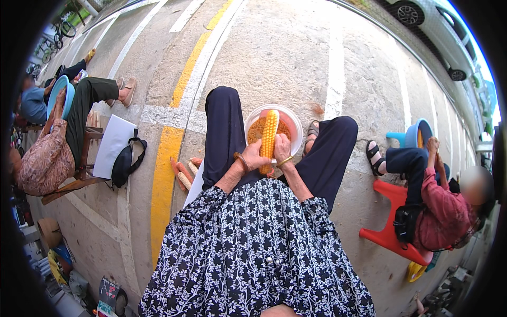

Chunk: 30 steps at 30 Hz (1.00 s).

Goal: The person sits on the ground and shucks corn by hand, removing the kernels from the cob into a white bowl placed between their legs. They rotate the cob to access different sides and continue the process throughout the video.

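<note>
An ear of yellow corn (pixel 270 130) stands out over a round pale plastic tub (pixel 296 119) between the knees. My left hand (pixel 255 155) is closed around the cob's lower part, with a brown bangle on that wrist. On the cob's right side, my right hand (pixel 282 147) presses with bent fingers; a gold-coloured bangle circles its wrist. Loose corn kernels (pixel 256 128) lie inside the tub. Several stripped corncobs (pixel 183 174) rest on the ground beside the left leg.
At the left, a seated person (pixel 43 158) holds a light blue basin (pixel 68 99); a black bag (pixel 126 162) lies by a white board (pixel 109 146). At the right, a person (pixel 443 210) on a red plastic stool (pixel 390 233) works over a blue basin (pixel 412 132).
</note>
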### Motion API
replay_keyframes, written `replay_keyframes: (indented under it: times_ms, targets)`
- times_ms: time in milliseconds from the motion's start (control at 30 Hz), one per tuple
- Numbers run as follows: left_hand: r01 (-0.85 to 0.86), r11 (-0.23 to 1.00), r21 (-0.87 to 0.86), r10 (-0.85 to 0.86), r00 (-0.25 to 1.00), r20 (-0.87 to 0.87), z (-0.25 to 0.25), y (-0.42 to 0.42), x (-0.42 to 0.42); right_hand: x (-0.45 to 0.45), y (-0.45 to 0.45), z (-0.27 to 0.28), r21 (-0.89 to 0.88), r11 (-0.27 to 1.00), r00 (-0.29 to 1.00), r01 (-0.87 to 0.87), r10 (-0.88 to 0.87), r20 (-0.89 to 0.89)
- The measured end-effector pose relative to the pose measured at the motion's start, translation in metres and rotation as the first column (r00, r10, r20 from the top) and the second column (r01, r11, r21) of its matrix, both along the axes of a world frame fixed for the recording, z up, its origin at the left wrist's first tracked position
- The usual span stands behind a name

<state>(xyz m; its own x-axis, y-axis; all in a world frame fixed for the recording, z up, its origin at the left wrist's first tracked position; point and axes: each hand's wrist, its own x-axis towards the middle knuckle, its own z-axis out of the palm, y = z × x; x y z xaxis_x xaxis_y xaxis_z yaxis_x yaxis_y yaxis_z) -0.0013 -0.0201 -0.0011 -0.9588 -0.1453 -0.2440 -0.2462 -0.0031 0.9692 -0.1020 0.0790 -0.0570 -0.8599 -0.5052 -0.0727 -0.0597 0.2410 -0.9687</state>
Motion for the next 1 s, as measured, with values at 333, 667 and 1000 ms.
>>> replay_keyframes:
  times_ms: [333,667,1000]
  targets:
    - [-0.021,0.751,0.660,0.003,1.000,0.028,0.011,-0.005,-0.001,0.005,-0.002,0.030,-0.246,0.955,0.825,0.165,0.004,0.566]
    - [0.000,0.963,0.270,0.021,0.997,-0.074,-0.019,-0.002,-0.003,0.004,-0.003,0.008,-0.046,0.999,1.000,0.006,-0.006,-0.017]
    - [-0.028,0.731,0.682,0.007,0.999,0.034,0.007,-0.006,-0.001,0.005,-0.005,0.017,-0.310,0.928,0.752,0.207,0.052,0.658]
